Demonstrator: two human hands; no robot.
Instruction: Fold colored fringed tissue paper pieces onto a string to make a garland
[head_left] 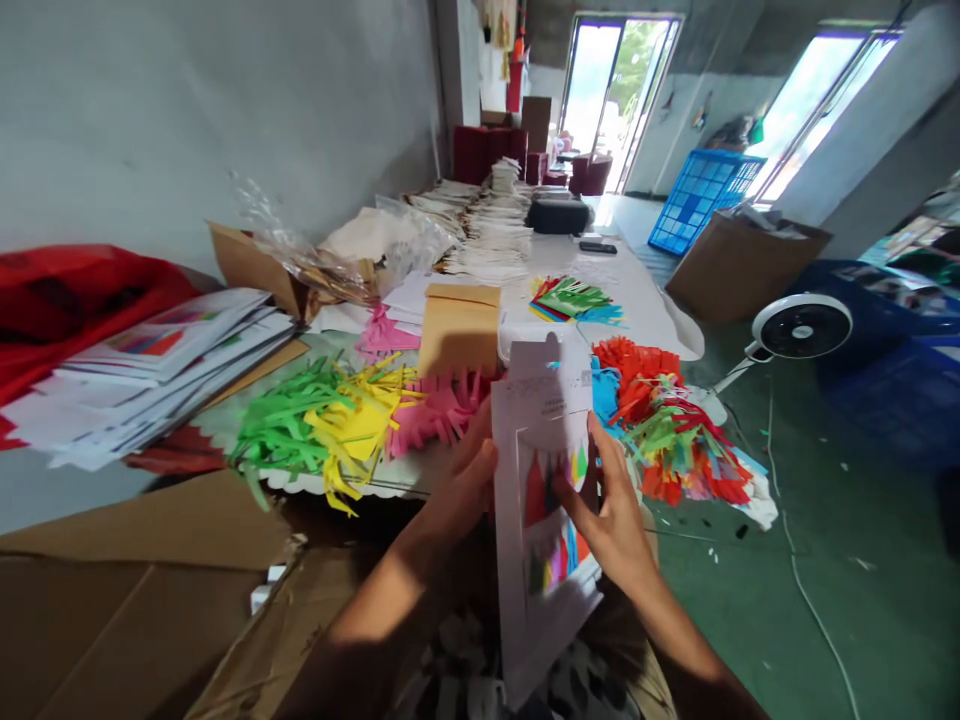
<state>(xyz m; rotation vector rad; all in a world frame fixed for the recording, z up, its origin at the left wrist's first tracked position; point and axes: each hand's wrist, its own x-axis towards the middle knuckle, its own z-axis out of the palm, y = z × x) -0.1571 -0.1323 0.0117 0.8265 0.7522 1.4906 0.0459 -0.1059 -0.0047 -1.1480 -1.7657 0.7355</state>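
I hold a white window envelope [541, 420] upright in front of me; coloured fringed paper pieces show through its clear window. My left hand [466, 488] grips its left edge with the fingers curled behind it. My right hand [613, 505] pinches the right edge, thumb over the window. Just beyond on the table lie fringed paper piles: green [289, 425], yellow [356, 425], pink [439, 410] and a mixed red heap [667, 430].
A stack of printed white sheets [150, 370] lies at left beside red cloth [67, 300]. Brown envelopes [459, 325], stacked white packs [495, 225] and a phone [598, 247] sit farther back. Cardboard boxes [135, 590] are at lower left; a white fan [801, 328] stands on the green floor.
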